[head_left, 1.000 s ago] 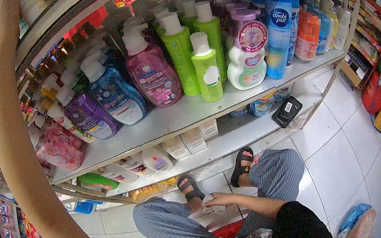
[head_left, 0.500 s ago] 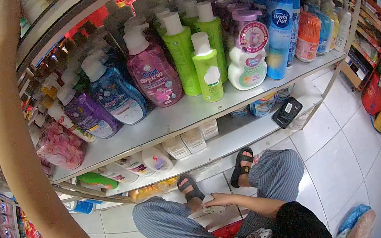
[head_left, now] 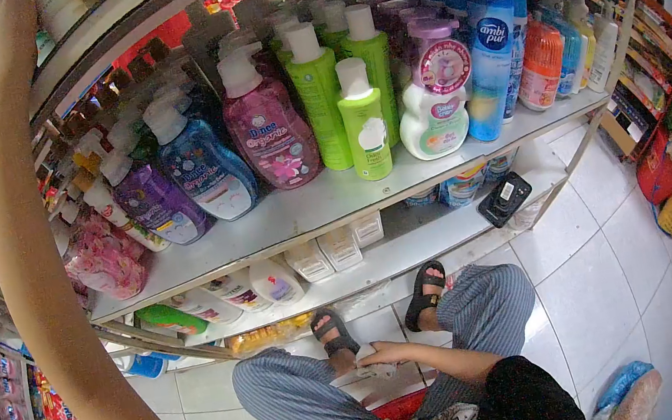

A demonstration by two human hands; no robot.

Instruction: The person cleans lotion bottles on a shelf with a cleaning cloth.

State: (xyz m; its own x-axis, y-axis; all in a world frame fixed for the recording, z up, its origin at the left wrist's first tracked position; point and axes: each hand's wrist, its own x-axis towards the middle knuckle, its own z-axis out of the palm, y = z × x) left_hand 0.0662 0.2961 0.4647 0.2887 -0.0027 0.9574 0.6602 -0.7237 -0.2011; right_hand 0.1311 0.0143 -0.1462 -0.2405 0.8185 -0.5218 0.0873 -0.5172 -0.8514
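Note:
My left arm reaches up along the left side, and my left hand [head_left: 15, 32] is at the upper shelf's left end, by a pale container [head_left: 62, 14]. Its fingers are cut off by the frame's top edge. Low between my knees, my right hand [head_left: 387, 354] is closed on a crumpled whitish cloth [head_left: 368, 365]. On the shelf before me stand a pink pump bottle [head_left: 269, 128], a blue one [head_left: 209, 173], a purple one [head_left: 160, 198], a small green bottle [head_left: 365, 135] and a white bottle with a purple cap [head_left: 435, 126].
Blue spray cans [head_left: 492, 53] and an orange bottle [head_left: 540, 68] stand at the shelf's right. The lower shelf [head_left: 413, 252] bears white boxes [head_left: 339, 249], lying bottles and a black device [head_left: 505, 199]. My sandalled feet [head_left: 334, 333] rest on the white tiled floor [head_left: 577, 260].
The view has shifted very slightly. Both hands stay where they were, and the bottles have not moved.

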